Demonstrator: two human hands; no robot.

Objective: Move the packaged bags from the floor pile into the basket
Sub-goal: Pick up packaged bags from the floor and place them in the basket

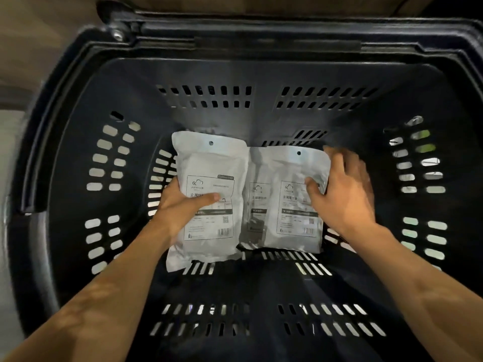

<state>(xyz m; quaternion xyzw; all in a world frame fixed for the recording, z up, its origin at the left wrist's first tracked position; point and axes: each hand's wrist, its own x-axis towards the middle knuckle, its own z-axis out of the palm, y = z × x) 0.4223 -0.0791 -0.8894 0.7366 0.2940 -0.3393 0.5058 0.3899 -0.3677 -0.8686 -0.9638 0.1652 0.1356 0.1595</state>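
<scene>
Dark navy, near-black basket (78,105), walls and bottom pierced by rows of small rounded slots showing pale grey through. Handle bar (251,45) at far rim same dark tone, with a silvery rivet (118,34) at far-left corner. Silvery-grey left bag (209,163) with a small dark hang hole on top and a white label framed in thin black: cloud logo, black characters, dark band, barcode and square code. Right bag (287,165) likewise silver-grey, same white label with black print and dark stripe. Between them, a third bag (254,184), greyer in shade, label partly seen. Beige-brown floor (39,22) beyond far-left corner.
</scene>
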